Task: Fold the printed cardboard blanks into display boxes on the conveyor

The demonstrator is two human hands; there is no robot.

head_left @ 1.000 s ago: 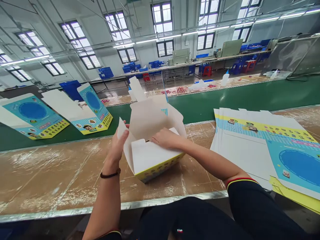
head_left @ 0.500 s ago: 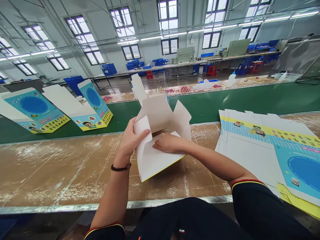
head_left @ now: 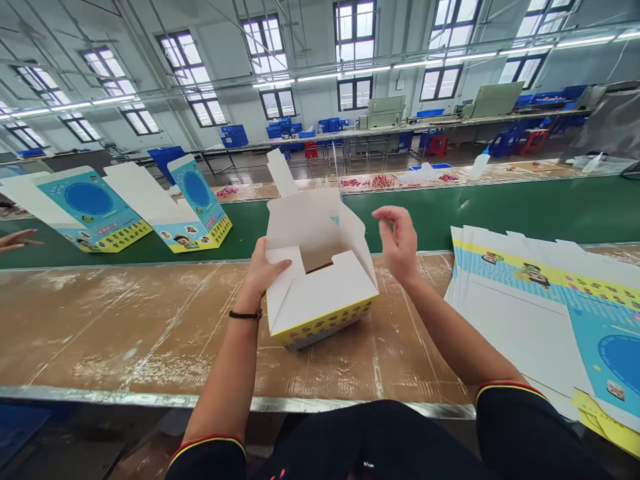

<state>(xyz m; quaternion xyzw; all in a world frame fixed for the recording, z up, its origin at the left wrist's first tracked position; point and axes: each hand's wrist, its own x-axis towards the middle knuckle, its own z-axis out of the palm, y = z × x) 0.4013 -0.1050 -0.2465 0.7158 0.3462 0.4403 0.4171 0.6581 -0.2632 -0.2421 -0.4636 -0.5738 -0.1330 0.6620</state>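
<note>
Printed carton point(head_left: 320, 293) sitting on the brown-wrapped desk point(head_left: 125, 333), right in front of the person, and from the head view it's half built: yellow-printed base squared up, white front panel folded in with its notch showing, tall back panel and side flaps standing open. Left hand point(head_left: 265, 270) is on it, fingers point(head_left: 280, 265) laid over the carton's left corner; the thumb is out of sight, so how firm that hold is I can't tell. Right hand point(head_left: 397, 243) is up in the air beside the carton, fingers loosely parted and curled, holding nothing, touching nothing. The step in hand looks like folding the flaps into place, and those upright flaps seem to call for the free hand next, with the left steadying the box. Off to the right, a stack of printed blanks point(head_left: 520, 320) lies on the desk. Over on the left, two more printed blanks point(head_left: 95, 207) rest on the green conveyor belt point(head_left: 425, 220), and a co-worker's fingers point(head_left: 15, 240) poke in at the frame edge. Further back, blue crates point(head_left: 233, 137) line a far desk.
</note>
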